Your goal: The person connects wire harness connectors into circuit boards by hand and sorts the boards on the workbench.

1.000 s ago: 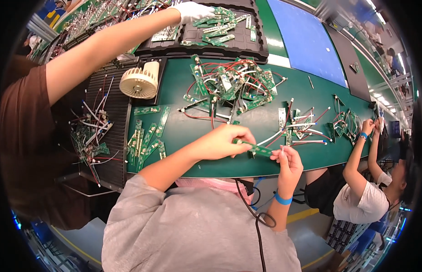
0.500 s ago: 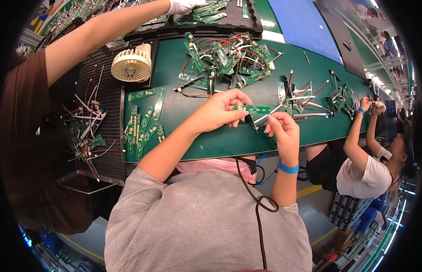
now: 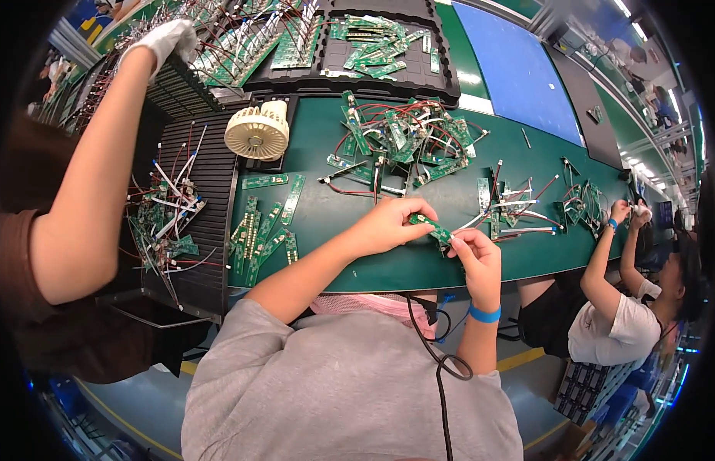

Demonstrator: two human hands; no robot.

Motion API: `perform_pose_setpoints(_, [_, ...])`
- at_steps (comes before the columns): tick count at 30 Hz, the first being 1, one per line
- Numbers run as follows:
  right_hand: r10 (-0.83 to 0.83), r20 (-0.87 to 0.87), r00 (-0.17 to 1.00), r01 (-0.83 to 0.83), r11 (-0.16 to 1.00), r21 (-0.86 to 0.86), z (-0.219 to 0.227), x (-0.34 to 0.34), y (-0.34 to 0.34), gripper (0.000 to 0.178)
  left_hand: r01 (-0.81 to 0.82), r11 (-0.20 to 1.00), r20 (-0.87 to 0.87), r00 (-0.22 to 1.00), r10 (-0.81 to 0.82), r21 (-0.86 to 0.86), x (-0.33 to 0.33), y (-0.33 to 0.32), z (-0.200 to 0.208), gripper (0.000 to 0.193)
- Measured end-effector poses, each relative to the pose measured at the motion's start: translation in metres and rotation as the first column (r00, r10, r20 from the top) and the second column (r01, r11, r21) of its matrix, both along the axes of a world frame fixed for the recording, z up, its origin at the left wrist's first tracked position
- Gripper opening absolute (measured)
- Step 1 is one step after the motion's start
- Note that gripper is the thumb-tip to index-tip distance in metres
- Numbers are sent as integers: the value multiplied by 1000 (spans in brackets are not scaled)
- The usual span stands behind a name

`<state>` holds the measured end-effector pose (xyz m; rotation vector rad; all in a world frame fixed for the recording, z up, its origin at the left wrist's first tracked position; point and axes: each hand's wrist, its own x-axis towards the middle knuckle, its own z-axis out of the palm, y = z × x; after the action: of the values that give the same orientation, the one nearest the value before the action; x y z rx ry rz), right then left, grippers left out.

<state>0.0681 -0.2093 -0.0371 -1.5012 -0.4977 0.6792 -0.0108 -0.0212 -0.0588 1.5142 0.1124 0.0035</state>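
In the head view, the left hand (image 3: 394,223) is closed in a pinch on the left end of a slim green circuit board (image 3: 432,228), which is tilted above the near edge of the green table (image 3: 357,266). The right hand (image 3: 480,260) has thumb and fingers closed at the board's right end; whether they also grip a white wire showing just beyond them, I cannot tell. With only fingertips holding the board, a slip could drop it over the near edge, and uneven pressure from both ends might bend it or strain a joint. Farther off lies a tangled heap of wired boards (image 3: 404,137); to the right, a smaller wired cluster (image 3: 513,209) spreads its leads toward the right hand, so a sweeping wrist could snag one and drag its neighbours. At left, loose bare boards (image 3: 259,230) lie near the left forearm, overlapping, where a careless elbow might scrape them together or scatter them.
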Motion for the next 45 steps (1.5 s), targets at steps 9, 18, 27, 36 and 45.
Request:
perform_pose_setpoints(9, [-9, 242, 970, 25, 998, -62, -10, -6, 3, 7, -281, 846, 364, 924, 112, 453, 0, -8, -8, 17])
perform_pose_setpoints(18, [1, 346, 938, 39, 993, -109, 0, -9, 3, 6, -410, 676, 496, 865, 75, 613, 2, -13, -17, 14])
perform_pose_setpoints(27, [24, 328, 944, 13, 994, -110, -6, -15, 0, 6, -393, 769, 500, 859, 111, 505, -1, -15, -10, 11])
perform_pose_setpoints(36, [11, 276, 961, 24, 992, -125, -6, -8, -5, 8, -51, 997, 1, 999, 52, -55, 0, -5, 2, 16])
perform_pose_setpoints(45, [-3, 124, 992, 8, 999, -38, -8, -2, -8, 12, -57, 989, 2, 998, 58, -139, -3, 1, 7, 11])
